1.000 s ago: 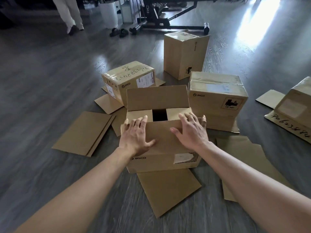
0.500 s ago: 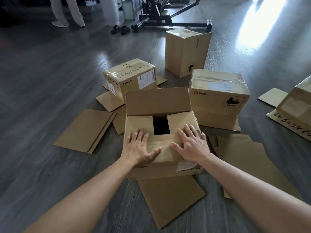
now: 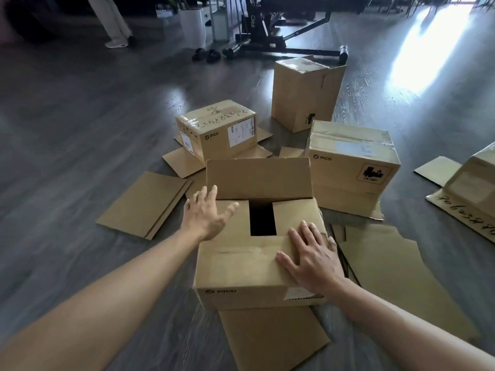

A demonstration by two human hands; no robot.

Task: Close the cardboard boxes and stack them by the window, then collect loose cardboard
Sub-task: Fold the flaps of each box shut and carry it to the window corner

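The right hand (image 3: 312,257) lies flat, fingers spread, pressing the near flap (image 3: 241,259) of the open box (image 3: 257,295) at lower centre. The left hand (image 3: 207,216), fingers spread and relaxed, is at the box's left edge beside the upright far flap (image 3: 257,178); contact unclear. Closed boxes (image 3: 348,159) stand at upper centre and right, loose cardboard sheets (image 3: 144,203) on the floor (image 3: 67,129) around.
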